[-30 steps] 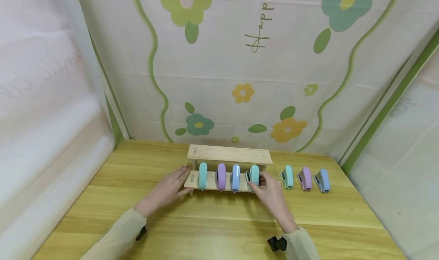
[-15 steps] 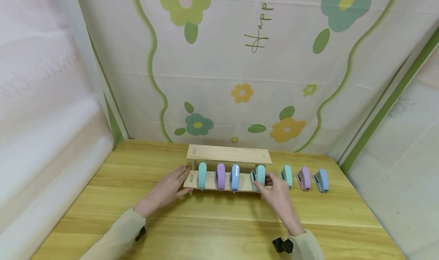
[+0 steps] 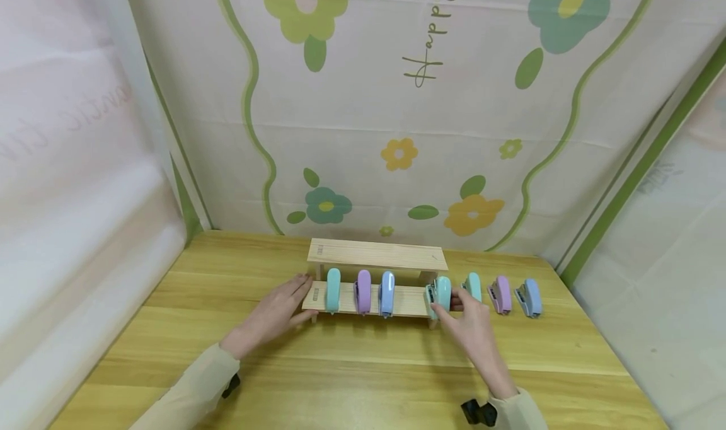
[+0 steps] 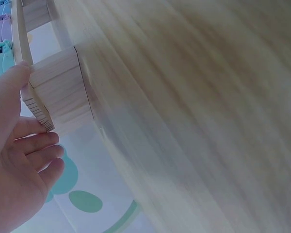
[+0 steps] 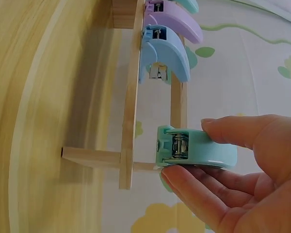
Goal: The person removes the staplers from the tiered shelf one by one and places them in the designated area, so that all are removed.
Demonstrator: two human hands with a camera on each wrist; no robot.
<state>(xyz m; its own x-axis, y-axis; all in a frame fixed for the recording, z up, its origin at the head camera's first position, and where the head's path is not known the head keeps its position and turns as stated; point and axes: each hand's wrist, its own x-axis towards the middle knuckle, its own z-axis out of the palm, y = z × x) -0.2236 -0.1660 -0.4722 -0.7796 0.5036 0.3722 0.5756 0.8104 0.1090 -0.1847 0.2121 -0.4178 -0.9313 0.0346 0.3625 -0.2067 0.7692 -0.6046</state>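
Observation:
My right hand [image 3: 472, 329] pinches a mint-green stapler [image 3: 442, 293] between thumb and fingers at the right end of a two-tier wooden rack [image 3: 408, 301]. In the right wrist view, a gap shows between this stapler [image 5: 203, 148] and the lower board [image 5: 131, 107]. My left hand [image 3: 275, 310] holds the rack's left end, with the thumb at the front edge and the fingers along the end, also seen in the left wrist view. On the lower board stand a mint-green stapler [image 3: 333, 290], a purple stapler [image 3: 363, 291] and a blue stapler [image 3: 387, 293].
To the right of the rack, another mint-green stapler [image 3: 472, 285], partly behind my right hand, a purple stapler [image 3: 501, 294] and a blue stapler [image 3: 530, 297] stand on the wooden table [image 3: 351, 373]. A flower-print cloth [image 3: 351, 102] rises behind the table.
My right hand has moved right with the mint-green stapler, widening its gap from the blue stapler on the rack. My left hand has stayed at the rack's left end.

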